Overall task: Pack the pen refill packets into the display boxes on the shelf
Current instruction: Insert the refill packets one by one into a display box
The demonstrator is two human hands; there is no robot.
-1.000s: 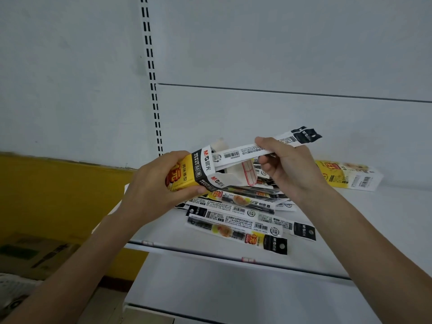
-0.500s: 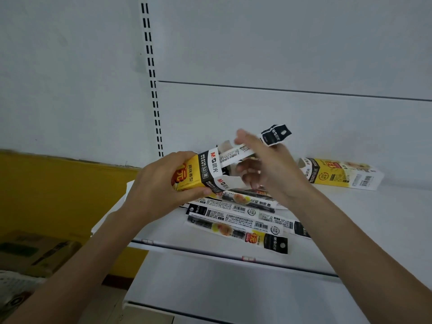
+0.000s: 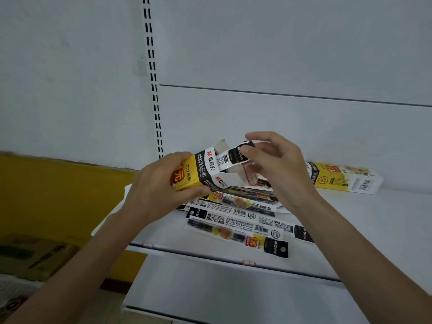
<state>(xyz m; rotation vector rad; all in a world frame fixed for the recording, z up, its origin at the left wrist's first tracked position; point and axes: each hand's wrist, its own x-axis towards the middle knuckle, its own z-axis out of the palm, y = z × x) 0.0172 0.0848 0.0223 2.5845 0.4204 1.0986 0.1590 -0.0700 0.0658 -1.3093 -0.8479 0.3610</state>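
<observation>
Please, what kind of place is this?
Probably a stationery shop, or its stock area. The white shelf hangs on a slotted upright as in retail shelving, and barcoded pen refill packets lie on it beside a yellow display box.

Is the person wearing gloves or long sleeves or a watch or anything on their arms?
No. The left hand and the right hand are both bare, with no gloves, and no rings show on the fingers. Both forearms are uncovered as far as the picture shows: no sleeves, watch or bracelet appear. The nails look short and plain.
</observation>
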